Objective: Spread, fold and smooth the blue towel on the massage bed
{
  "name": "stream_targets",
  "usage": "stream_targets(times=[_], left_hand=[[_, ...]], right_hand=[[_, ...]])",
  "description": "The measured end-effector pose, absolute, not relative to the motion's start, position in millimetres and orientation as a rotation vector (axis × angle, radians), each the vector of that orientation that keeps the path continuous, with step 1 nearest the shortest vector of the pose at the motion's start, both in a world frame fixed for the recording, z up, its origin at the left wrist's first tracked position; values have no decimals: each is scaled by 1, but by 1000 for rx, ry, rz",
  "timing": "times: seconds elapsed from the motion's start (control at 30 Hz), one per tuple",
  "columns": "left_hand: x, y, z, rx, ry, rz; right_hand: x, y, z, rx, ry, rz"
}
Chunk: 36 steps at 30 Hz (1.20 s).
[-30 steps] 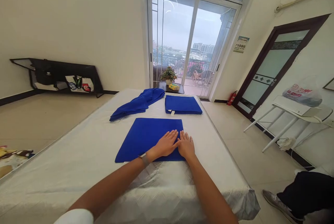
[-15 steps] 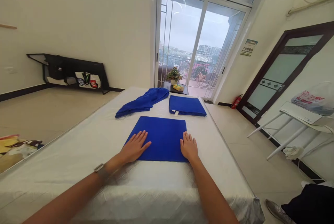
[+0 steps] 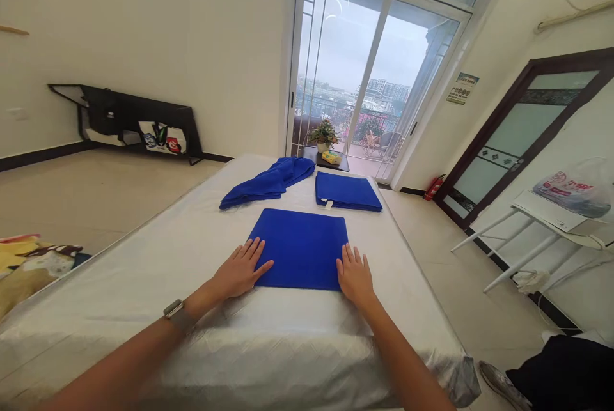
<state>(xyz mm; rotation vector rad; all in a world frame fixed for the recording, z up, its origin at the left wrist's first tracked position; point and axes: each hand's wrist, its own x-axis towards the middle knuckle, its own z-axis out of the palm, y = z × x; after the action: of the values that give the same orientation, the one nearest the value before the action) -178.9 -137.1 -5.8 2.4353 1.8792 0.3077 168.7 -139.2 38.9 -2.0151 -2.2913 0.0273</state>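
Note:
A folded blue cloth [image 3: 302,250] lies flat on the pale, plastic-covered mattress [image 3: 182,264] in front of me. My left hand [image 3: 244,265] rests at its left edge, palm down with the fingers spread. At the opposite edge, my right hand [image 3: 355,273] lies flat, fingers stretched forward. Neither hand grips anything. Beyond the cloth, to the right, sits a neat blue folded stack [image 3: 349,191] with a small white tag at its near side. A loosely crumpled blue cloth [image 3: 268,182] lies farther back on the left.
A small dark table with a potted plant [image 3: 323,135] and a yellow pack [image 3: 332,157] stands past the mattress. On the right, a white stool [image 3: 551,214] bears a plastic bag [image 3: 573,187]. A person's shoe and dark clothing [image 3: 566,372] show at lower right.
My hands have shifted outward, from on the cloth towards its left and right edges. The view has moved slightly. The other blue cloths lie as before.

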Motion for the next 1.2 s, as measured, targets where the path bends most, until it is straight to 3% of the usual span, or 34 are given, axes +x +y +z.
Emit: stream_targets(times=[0.17, 0.33, 0.5, 0.73, 0.93, 1.2], left_hand=[[-139, -127, 9, 2495, 1796, 293], [-16, -124, 34, 2648, 1364, 327], [42, -125, 26, 2683, 1235, 411], [-47, -132, 7, 2643, 1409, 335], [-159, -154, -6, 2486, 1846, 254], [-174, -171, -8, 2430, 1943, 343]], right_hand=[[173, -161, 29, -2035, -2268, 238], [175, -161, 30, -2029, -2273, 253], [178, -160, 27, -1983, -2343, 243], [175, -162, 28, -2006, -2256, 258], [176, -160, 26, -2007, -2259, 295], [176, -160, 30, -2066, -2308, 264]])
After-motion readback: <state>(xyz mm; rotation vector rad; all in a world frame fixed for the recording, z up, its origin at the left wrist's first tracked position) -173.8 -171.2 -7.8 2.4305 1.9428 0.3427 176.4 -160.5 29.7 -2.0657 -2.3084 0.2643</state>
